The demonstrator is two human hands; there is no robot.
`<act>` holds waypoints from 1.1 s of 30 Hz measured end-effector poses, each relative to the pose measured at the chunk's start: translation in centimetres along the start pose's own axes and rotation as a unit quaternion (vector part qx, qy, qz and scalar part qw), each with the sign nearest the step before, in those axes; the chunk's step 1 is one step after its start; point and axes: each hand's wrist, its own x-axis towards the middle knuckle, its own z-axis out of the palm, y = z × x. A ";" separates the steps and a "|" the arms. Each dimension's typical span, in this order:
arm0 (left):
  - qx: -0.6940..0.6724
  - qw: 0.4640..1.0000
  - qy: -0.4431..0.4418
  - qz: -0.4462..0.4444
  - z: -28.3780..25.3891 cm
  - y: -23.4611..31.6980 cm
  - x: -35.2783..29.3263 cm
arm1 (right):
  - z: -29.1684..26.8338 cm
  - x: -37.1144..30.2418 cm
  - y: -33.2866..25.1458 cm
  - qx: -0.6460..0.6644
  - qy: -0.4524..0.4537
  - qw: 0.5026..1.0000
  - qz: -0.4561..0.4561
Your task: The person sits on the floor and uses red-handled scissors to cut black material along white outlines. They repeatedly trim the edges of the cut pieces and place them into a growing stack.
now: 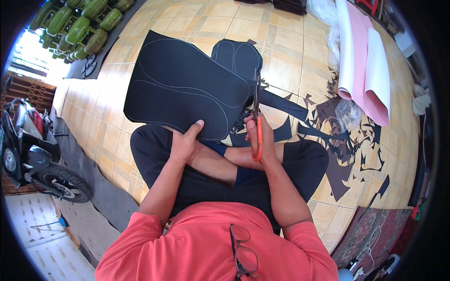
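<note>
My left hand (187,139) grips the lower edge of a black sheet (183,84), thumb on top and fingers underneath. Pale curved outlines shaped like shoe soles are drawn on the sheet, which I hold tilted above my crossed legs. My right hand (263,137) is closed round the orange handles of a pair of scissors (257,100). Their blades point away from me, close beside the sheet's right edge; I cannot tell whether they touch it. Behind the sheet lie black sole-shaped pieces (240,57) on the floor, partly covered by it.
Dark offcuts (338,180) litter the tiled floor at my right. Beyond them stand pink and white rolls (363,70) with clear plastic. Green gas cylinders (77,28) are stacked far left, and a motorcycle (42,159) is at the left. A patterned rug (370,234) lies near right.
</note>
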 end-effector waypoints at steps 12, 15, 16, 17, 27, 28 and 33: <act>0.040 0.999 -0.031 -0.010 -0.6 0.3 0.1 | -0.6 -0.1 -1.6 0.014 -0.005 1.000 0.023; 0.009 0.999 -0.021 -0.026 -0.9 0.7 0.3 | -0.8 -0.2 -2.1 0.032 -0.024 0.998 0.039; -0.024 0.999 -0.015 -0.029 -1.0 0.9 0.6 | -0.8 -0.3 -2.1 0.040 -0.029 0.998 0.038; -0.056 0.998 -0.009 -0.033 -1.1 1.1 0.9 | -0.8 -0.4 -2.1 0.048 -0.034 0.998 0.038; -0.064 0.997 -0.038 -0.028 -3.8 3.8 3.9 | 0.3 -0.6 -1.4 0.073 -0.059 0.995 0.020; -0.051 0.997 -0.044 -0.035 -3.8 3.8 3.8 | 0.2 -0.5 -1.4 0.060 -0.058 0.996 0.010; -0.037 0.998 -0.037 -0.039 -4.2 4.5 4.7 | -0.9 -0.6 -2.3 0.017 -0.129 0.990 0.052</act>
